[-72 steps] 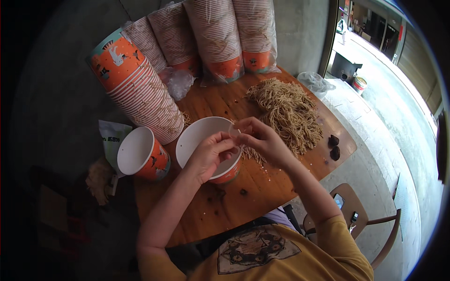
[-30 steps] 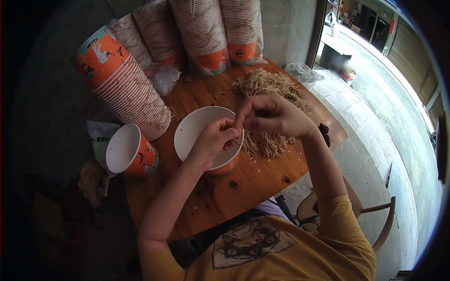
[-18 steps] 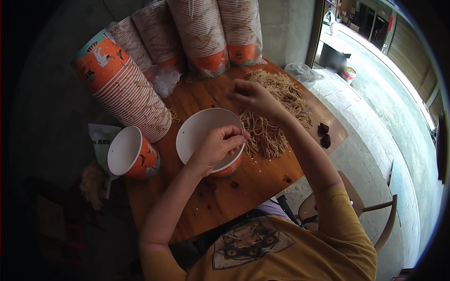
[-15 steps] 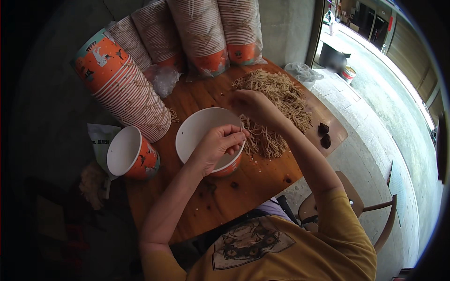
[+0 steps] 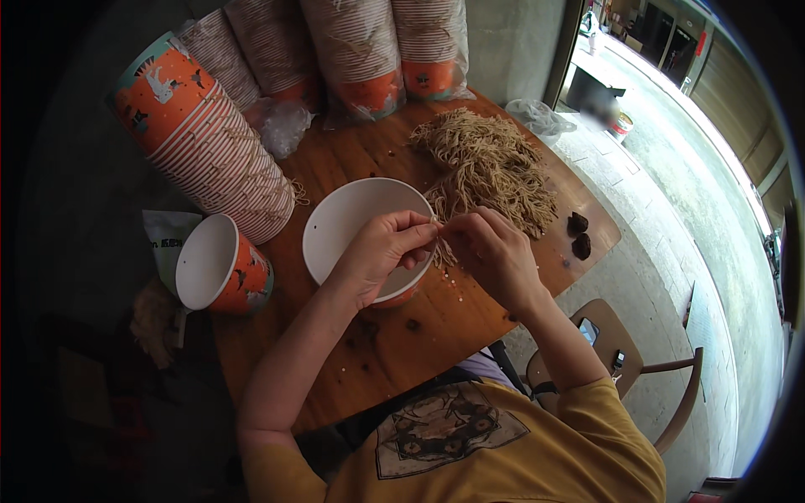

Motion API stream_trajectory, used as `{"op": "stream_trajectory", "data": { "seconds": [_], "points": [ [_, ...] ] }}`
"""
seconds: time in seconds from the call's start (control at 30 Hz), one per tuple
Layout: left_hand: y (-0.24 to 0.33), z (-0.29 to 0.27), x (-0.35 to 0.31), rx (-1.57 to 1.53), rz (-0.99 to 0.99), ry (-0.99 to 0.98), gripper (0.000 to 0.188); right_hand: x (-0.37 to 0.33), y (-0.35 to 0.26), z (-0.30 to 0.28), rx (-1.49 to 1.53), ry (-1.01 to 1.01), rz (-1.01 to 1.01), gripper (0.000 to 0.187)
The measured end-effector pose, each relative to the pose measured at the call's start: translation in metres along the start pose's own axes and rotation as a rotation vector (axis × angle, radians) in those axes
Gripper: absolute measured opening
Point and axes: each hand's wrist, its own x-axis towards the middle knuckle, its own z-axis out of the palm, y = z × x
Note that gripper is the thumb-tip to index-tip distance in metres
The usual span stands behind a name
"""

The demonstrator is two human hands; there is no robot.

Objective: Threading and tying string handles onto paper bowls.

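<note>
A large paper bucket [image 5: 352,220], white inside and orange outside, stands on the table before me. At its right rim, my left hand [image 5: 387,256] is closed in a pinch on a tan string [image 5: 444,251]. My right hand [image 5: 496,256] meets it there, thumb and fingers pinched together on the string at the left fingertips. The exact spot between the fingertips is too small to make out. Just beyond my right hand lies a heap of loose tan strings [image 5: 495,168], with some strands reaching toward the bucket.
A leaning stack of nested orange buckets [image 5: 222,151] rises at the left, string ends hanging between rims. A single bucket [image 5: 225,264] stands nearer. Bagged bucket stacks [image 5: 352,59] line the back. Two dark lumps [image 5: 579,235] lie near the right table edge, beside a chair [image 5: 620,344].
My right hand has come back from above the string heap, down and toward me, to join the left fingertips. My left hand keeps its pinch at the bucket rim. The view has shifted slightly.
</note>
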Motion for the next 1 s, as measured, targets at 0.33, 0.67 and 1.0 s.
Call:
{"op": "stream_trajectory", "data": {
  "seconds": [0.33,0.67,1.0],
  "points": [
    [0.002,-0.003,-0.004,-0.188,-0.125,-0.027,0.018,-0.01,-0.027,0.008,0.438,-0.162,0.464,0.017],
    [0.009,-0.006,-0.003,-0.2,-0.21,-0.131,0.013,-0.009,-0.021,0.006,0.4,-0.186,0.155,0.012],
    [0.015,0.005,-0.006,-0.009,-0.147,-0.002,0.015,0.013,0.013,-0.007,0.375,-0.238,0.076,0.014]
  ]
}}
